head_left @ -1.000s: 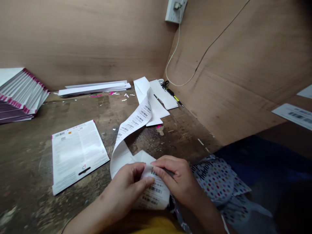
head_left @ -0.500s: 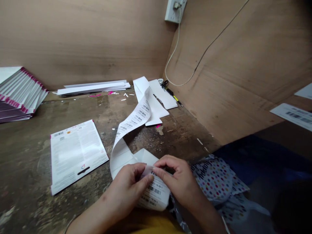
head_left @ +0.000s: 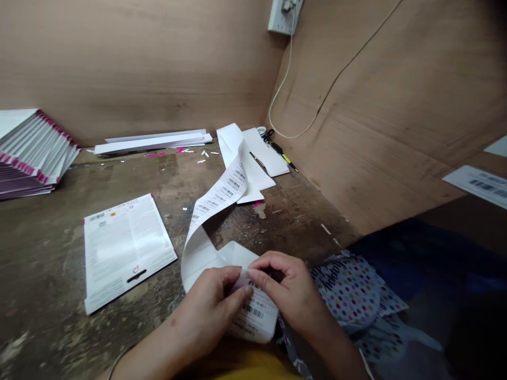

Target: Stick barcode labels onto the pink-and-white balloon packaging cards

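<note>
A long white strip of barcode labels [head_left: 220, 196] runs from the back of the worn bench down to its near edge. My left hand [head_left: 209, 311] and my right hand [head_left: 291, 293] meet over the near end of that strip. Both pinch it with thumb and fingers, fingertips almost touching at one label. Printed barcodes show just below my fingers. A flat white printed package [head_left: 124, 248] with a hang hole lies on the bench to the left of my hands, untouched.
A stack of white and pink-edged envelopes [head_left: 29, 155] sits at far left. Long white strips [head_left: 152, 141] lie along the back wall. Scissors and pens [head_left: 277, 148] are in the corner under a white cable [head_left: 283, 84]. A polka-dot bag [head_left: 352, 293] lies at right.
My fingertips have shifted slightly on the label strip; the strip and hands stay in nearly the same place.
</note>
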Demonstrator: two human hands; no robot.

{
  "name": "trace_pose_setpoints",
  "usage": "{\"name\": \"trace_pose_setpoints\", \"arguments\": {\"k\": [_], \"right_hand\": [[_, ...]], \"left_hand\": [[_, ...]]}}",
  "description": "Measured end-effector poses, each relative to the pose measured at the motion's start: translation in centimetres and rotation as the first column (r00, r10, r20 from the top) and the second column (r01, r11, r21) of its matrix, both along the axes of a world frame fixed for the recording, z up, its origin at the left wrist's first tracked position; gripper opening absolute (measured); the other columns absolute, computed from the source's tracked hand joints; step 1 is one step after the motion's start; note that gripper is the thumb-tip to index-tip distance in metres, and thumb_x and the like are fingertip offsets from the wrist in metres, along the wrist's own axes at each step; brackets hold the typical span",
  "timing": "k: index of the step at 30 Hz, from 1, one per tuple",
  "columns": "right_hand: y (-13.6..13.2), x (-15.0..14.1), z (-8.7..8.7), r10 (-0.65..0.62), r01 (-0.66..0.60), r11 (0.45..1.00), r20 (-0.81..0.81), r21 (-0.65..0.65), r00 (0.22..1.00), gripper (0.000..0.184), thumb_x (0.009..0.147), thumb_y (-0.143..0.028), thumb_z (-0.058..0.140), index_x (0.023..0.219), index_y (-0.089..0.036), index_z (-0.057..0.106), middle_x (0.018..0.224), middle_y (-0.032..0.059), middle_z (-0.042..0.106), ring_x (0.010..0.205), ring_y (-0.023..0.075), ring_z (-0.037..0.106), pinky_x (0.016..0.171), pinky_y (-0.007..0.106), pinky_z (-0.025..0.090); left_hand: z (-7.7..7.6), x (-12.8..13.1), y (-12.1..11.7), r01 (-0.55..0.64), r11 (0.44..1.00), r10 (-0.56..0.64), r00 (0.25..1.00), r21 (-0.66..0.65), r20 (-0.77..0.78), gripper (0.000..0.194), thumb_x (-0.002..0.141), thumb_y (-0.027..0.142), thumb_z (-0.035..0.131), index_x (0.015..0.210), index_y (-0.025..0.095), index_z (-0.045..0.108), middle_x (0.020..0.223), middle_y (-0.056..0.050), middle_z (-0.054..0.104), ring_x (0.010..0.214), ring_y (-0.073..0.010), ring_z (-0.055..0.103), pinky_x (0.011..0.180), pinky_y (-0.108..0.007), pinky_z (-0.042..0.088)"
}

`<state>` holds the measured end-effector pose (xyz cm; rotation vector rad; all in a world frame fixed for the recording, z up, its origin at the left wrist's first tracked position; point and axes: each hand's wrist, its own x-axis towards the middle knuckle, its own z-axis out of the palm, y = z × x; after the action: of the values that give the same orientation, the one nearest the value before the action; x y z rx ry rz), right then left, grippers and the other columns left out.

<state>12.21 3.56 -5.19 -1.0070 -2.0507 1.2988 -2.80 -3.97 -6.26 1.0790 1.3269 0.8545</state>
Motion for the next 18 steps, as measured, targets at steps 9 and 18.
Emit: {"name": "trace_pose_setpoints", "arguments": {"k": [9, 18], "right_hand": [[0.8, 0.1, -1.0, -0.078, 0.045, 0.924, -0.073, -0.380, 0.994, 0.037, 0.085, -0.046, 0.056, 0.068, -0.014, 0.064, 0.057, -0.0006, 0.058, 0.053, 0.0121, 0.051, 0.048, 0.022, 0.037], [1.1, 1.3, -1.0, -0.080, 0.031, 0.954, -0.154, -0.299, 0.985, 0.033, 0.073, -0.041, 0.073, 0.094, -0.016, 0.069, 0.091, 0.0075, 0.069, 0.081, 0.0195, 0.062, 0.073, 0.030, 0.049]], "left_hand": [[0.0, 0.1, -0.1, -0.025, 0.998, 0.030, 0.997, -0.060, 0.075, 0.019, 0.081, 0.031, 0.052, 0.075, 0.014, 0.058, 0.070, 0.000, 0.055, 0.064, -0.0129, 0.046, 0.058, -0.023, 0.037], [0.3, -0.2, 0.3, -0.030, 0.998, 0.038, 0.989, -0.058, 0.143, 0.021, 0.081, 0.033, 0.054, 0.080, 0.013, 0.060, 0.075, -0.003, 0.061, 0.068, -0.0156, 0.052, 0.062, -0.025, 0.042]]}}
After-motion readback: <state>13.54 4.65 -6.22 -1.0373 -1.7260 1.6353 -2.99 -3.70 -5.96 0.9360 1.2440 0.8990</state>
